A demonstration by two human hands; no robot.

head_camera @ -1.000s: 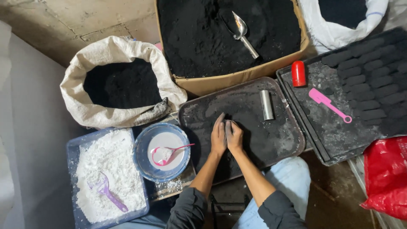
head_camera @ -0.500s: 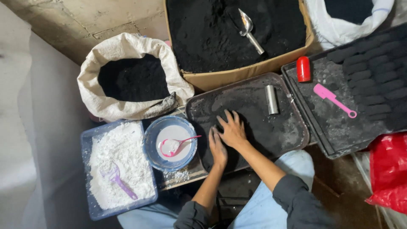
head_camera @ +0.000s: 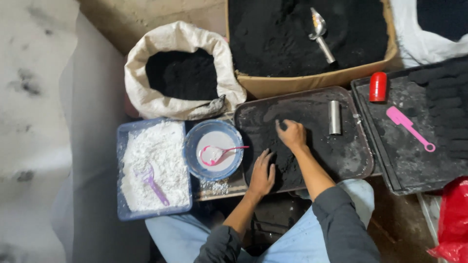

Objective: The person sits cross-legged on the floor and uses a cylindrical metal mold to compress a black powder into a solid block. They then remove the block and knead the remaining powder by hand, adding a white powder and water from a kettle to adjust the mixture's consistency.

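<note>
My left hand [head_camera: 262,173] lies flat, fingers spread, on black powder at the near left of a dark metal tray [head_camera: 352,160]. My right hand [head_camera: 292,134] rests further in on the same tray, fingers curled down into the black powder [head_camera: 285,160]. Neither hand lifts anything clear of the tray. A short metal cylinder [head_camera: 334,117] stands on the tray to the right of my right hand. Left of the tray sits a blue bowl [head_camera: 213,150] of white paste with a pink spoon [head_camera: 219,152] in it.
A blue tub of white powder [head_camera: 152,168] holds a purple scoop [head_camera: 151,181]. A white sack [head_camera: 181,73] and a cardboard box [head_camera: 312,83] hold black powder; a metal scoop [head_camera: 321,33] lies in the box. Right: second black tray [head_camera: 414,160], red cylinder [head_camera: 378,86], pink spatula [head_camera: 408,127], red bag [head_camera: 451,219].
My hands were pressed together at the tray's middle. They have parted: the left slid to the near left, the right moved further in. The view shifted left.
</note>
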